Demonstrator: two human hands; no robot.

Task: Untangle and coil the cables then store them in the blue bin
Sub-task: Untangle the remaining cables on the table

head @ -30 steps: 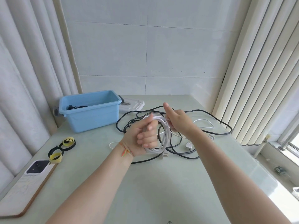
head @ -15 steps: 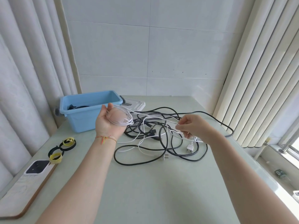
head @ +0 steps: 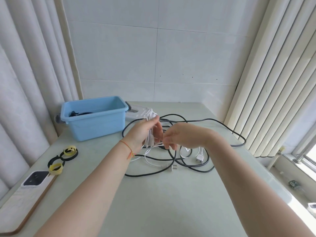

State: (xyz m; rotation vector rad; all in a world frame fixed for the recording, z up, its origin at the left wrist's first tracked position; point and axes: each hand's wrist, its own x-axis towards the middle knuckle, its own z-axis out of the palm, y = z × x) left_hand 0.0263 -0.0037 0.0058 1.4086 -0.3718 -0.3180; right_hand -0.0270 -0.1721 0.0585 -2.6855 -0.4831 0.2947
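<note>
Above the table (head: 171,202), left hand (head: 143,134) grips the white cable (head: 150,132) coil; right hand (head: 179,137) pinches its strand.

the left grip (head: 145,134) covers most of the white cable coil (head: 151,117). inside the blue bin (head: 95,124) only a bit of dark cable (head: 80,114) shows over the rim, rest hidden. wooden board (head: 20,202) cut off at frame's left edge. small item on the windowsill (head: 293,183) too blurry to id.
</note>
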